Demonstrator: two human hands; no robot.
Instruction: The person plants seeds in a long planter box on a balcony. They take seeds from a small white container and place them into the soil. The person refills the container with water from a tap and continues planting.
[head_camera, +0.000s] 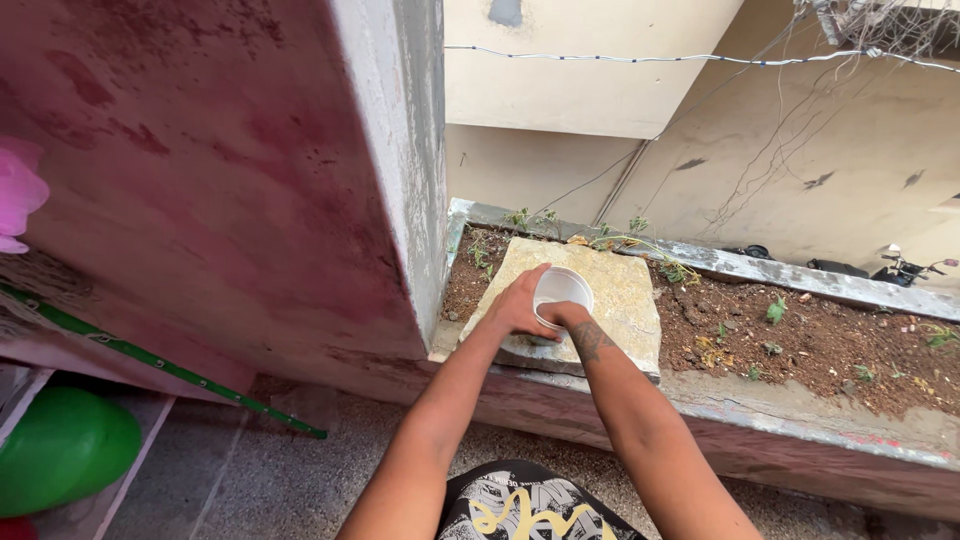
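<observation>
white cup between left hand, right hand

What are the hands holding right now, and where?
Both hands, left hand and right hand, hold a white cup by its sides, over the stone slab.

A long planter bed of brown soil with small green weeds runs along the far side, edged by a concrete ledge on its near side. A pink-stained wall fills the left, with a green stick leaning low against it and a green ball at the near left. Wires hang across beige walls far behind.
</observation>
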